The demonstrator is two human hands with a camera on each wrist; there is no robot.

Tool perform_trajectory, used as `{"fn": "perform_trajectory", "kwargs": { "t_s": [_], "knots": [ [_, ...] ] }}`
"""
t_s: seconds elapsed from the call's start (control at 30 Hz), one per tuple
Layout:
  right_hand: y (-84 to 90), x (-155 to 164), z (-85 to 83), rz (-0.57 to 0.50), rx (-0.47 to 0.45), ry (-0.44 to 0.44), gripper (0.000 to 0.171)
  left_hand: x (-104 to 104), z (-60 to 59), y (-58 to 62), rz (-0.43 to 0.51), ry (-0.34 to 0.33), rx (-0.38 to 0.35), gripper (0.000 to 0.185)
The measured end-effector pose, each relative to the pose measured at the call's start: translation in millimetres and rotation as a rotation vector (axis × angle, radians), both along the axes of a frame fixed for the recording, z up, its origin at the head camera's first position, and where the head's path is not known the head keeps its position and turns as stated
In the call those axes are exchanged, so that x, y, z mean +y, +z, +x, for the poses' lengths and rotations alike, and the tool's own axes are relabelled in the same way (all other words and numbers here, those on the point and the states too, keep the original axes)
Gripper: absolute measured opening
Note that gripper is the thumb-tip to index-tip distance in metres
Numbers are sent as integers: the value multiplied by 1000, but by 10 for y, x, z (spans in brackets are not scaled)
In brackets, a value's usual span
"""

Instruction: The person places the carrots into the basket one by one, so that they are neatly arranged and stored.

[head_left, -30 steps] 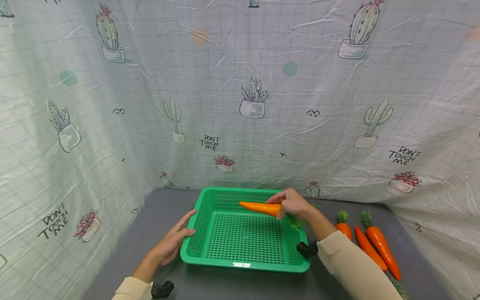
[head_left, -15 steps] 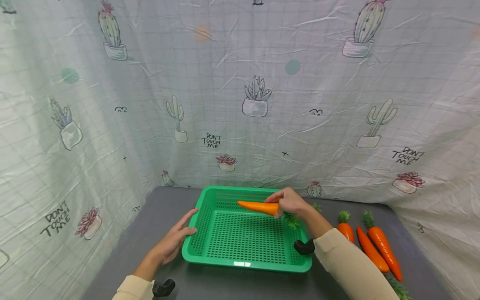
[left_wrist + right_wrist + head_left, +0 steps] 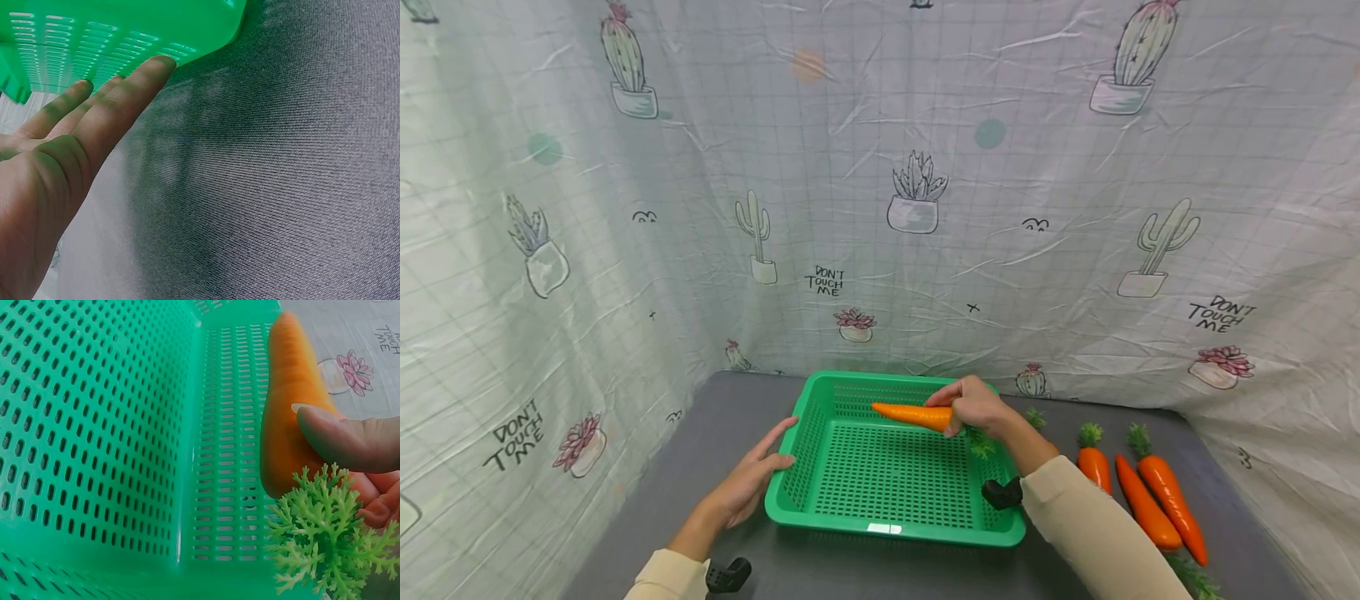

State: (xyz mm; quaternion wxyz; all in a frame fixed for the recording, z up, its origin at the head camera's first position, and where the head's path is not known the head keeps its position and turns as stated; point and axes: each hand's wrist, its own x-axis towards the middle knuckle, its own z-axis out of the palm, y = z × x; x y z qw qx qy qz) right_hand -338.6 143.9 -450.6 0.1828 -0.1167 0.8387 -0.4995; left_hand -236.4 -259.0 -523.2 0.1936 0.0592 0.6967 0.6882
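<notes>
A long orange plastic carrot (image 3: 912, 414) with a bushy green top is gripped at its thick end by the right hand (image 3: 972, 405), with the fingers and thumb curled round it. The carrot is held flat in the air over the far part of a green plastic basket full of little holes (image 3: 891, 529), and its thin tip is pointed to the left. In the right wrist view the thumb (image 3: 350, 441) is seen pressed on the carrot (image 3: 289, 412), with the green leaves (image 3: 328, 540) just below it and the basket's far wall (image 3: 225, 456) behind.

The left hand (image 3: 748, 483) is laid against the left side of the basket with its fingers straight and loose, so nothing is gripped by it. In the left wrist view the fingertips (image 3: 153, 67) are seen touching the basket's wall (image 3: 125, 31), just above the grey cloth-covered counter (image 3: 281, 187).

Three more orange plastic carrots (image 3: 1142, 496) are laid side by side on the counter to the right of the basket, well apart from it. A white curtain with cactus drawings (image 3: 880, 167) is hung behind and around the counter.
</notes>
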Motion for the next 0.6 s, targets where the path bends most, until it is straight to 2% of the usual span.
{"fn": "perform_trajectory", "kwargs": {
  "t_s": [0.6],
  "knots": [
    [-43, -95, -54, -11, -15, 0, 62, -9, -9, 5, -1, -19, 15, 78]
  ]
}}
